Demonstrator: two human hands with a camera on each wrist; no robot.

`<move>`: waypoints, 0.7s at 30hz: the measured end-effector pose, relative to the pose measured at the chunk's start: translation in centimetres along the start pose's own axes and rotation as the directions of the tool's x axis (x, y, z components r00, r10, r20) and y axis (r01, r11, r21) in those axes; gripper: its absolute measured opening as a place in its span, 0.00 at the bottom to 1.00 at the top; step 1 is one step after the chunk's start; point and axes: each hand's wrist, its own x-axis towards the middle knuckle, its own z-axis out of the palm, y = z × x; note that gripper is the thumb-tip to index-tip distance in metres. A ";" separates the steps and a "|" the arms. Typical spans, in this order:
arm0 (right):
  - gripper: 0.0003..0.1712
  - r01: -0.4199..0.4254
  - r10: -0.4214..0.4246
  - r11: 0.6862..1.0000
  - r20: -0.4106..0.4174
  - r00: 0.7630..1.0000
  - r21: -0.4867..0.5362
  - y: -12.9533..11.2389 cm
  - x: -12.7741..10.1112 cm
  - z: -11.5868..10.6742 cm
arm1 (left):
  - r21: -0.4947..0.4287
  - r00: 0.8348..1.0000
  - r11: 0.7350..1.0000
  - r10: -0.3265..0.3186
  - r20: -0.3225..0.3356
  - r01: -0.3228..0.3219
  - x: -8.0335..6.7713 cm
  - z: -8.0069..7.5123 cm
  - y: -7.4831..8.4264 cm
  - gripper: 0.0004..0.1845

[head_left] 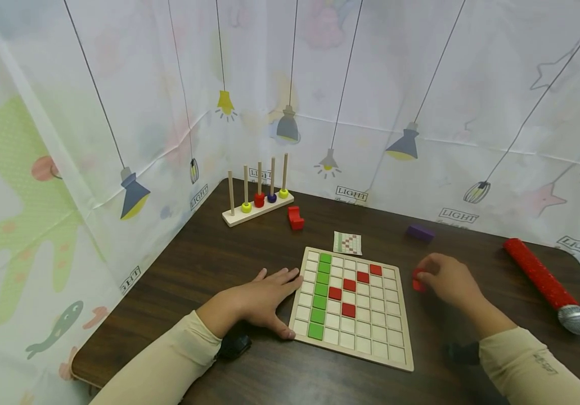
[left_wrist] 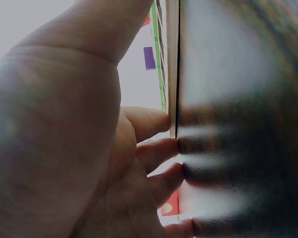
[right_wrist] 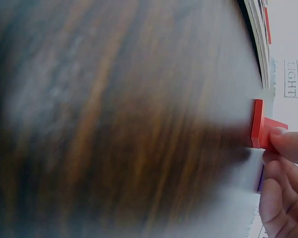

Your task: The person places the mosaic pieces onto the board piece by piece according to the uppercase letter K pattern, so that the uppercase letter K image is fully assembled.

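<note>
A wooden grid board point(head_left: 371, 349) lies on the dark table, with a column of green tiles point(head_left: 320, 295) and several red tiles point(head_left: 349, 285) set in it. My left hand point(head_left: 264, 301) lies flat on the table against the board's left edge, fingers point(left_wrist: 154, 121) straight and touching that edge point(left_wrist: 173, 74). To the right of the board my right hand point(head_left: 446, 278) pinches red tiles point(head_left: 417, 281) just above the table; the right wrist view shows the fingertips point(right_wrist: 288, 146) on the red tiles point(right_wrist: 260, 124).
A pattern card point(head_left: 347, 243) lies behind the board. Farther back stand a peg rack with coloured rings point(head_left: 259, 197), a red block point(head_left: 295, 217) and a purple block point(head_left: 419, 232). A red microphone point(head_left: 548, 284) lies at the right. Curtains wall in the table.
</note>
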 end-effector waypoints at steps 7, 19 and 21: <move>0.14 -0.034 0.036 0.999 -0.036 0.999 0.039 -0.3 -0.6 -0.2 | -0.009 1.000 1.000 0.004 0.002 -0.004 -0.1 -0.1 0.0 0.63; 0.18 0.000 -0.002 0.980 0.012 1.000 0.198 -2.9 -1.9 -0.2 | -0.008 1.000 1.000 0.007 0.001 -0.007 -0.1 0.0 0.0 0.63; 0.17 -0.007 -0.004 0.971 0.046 0.999 0.238 -3.7 -2.3 0.1 | -0.006 1.000 1.000 0.007 0.000 -0.007 -0.1 0.0 0.0 0.63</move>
